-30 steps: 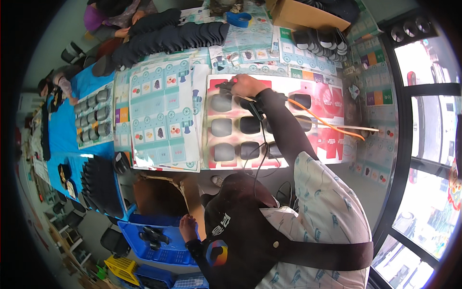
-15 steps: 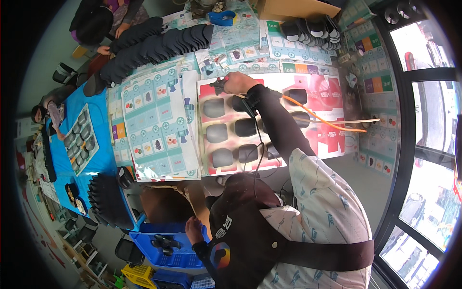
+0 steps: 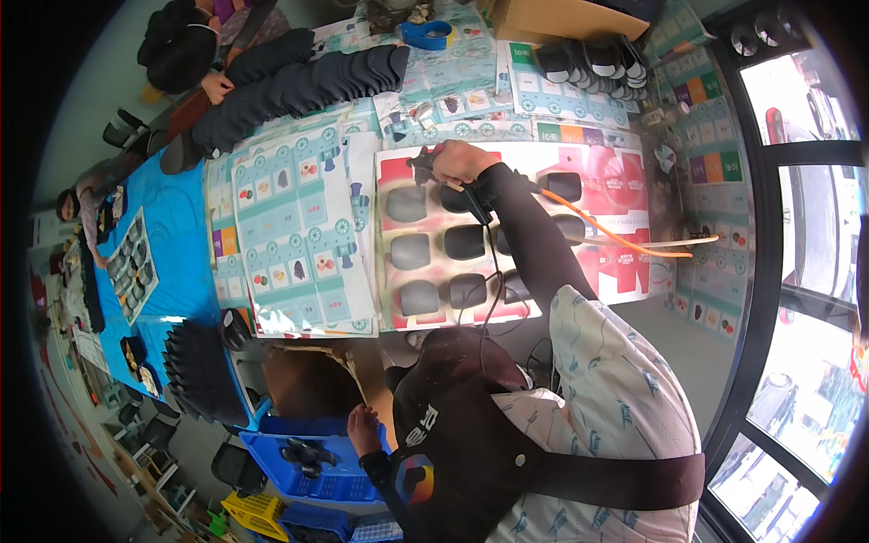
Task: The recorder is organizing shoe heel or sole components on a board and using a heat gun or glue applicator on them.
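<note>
My right hand (image 3: 463,163) is closed around a small dark spray gun (image 3: 423,166) with an orange hose (image 3: 579,213) running off to the right. The gun is over the far left of a red-and-white sheet (image 3: 398,299), by a grey curved pad (image 3: 405,204). Several such pads lie in rows on the sheet, the left column paler than the black pads (image 3: 464,242) beside it. A dark device with a cable (image 3: 498,271) is strapped at my right wrist. Low beside the blue crate (image 3: 335,475), my left hand (image 3: 364,430) hangs empty, its fingers loosely bent.
Printed sheets (image 3: 290,226) cover the table to the left. Stacked black pads (image 3: 308,86) stand at the far side, near a co-worker (image 3: 181,45). Another person reaches over the blue table (image 3: 181,235). A cardboard box (image 3: 561,20) and blue tape dispenser (image 3: 425,34) sit at the back.
My right hand and the spray gun have shifted slightly right and nearer. The whole view has moved a little. The co-worker at the far left has lifted their head and moved a hand.
</note>
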`<state>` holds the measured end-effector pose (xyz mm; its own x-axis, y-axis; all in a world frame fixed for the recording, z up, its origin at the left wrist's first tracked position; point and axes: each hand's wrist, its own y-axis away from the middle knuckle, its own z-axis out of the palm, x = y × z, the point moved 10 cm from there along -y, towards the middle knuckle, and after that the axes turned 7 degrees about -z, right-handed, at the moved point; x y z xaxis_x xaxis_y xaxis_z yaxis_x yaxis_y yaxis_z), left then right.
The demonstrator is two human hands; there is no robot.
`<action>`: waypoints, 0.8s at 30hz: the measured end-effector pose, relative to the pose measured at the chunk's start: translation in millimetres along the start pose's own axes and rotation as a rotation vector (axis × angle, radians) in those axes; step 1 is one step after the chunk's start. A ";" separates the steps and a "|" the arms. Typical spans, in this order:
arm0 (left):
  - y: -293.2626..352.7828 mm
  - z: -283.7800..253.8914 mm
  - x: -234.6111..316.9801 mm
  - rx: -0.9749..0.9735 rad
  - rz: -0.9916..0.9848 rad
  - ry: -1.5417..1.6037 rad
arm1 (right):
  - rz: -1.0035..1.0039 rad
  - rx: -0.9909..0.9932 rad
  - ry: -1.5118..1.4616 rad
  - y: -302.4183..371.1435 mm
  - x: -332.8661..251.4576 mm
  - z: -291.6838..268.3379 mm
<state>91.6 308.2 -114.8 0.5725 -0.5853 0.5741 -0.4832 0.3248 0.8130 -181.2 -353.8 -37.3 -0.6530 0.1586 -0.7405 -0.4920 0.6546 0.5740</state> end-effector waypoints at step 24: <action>7.1 -2.8 -30.1 0.034 -0.074 0.184 | -0.023 -0.121 0.154 16.4 -13.3 54.6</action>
<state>72.7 330.2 -126.1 0.7175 -0.4600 0.5231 -0.4555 0.2584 0.8519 -149.1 -304.9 -37.2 -0.7166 0.0231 -0.6971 -0.5678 0.5613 0.6022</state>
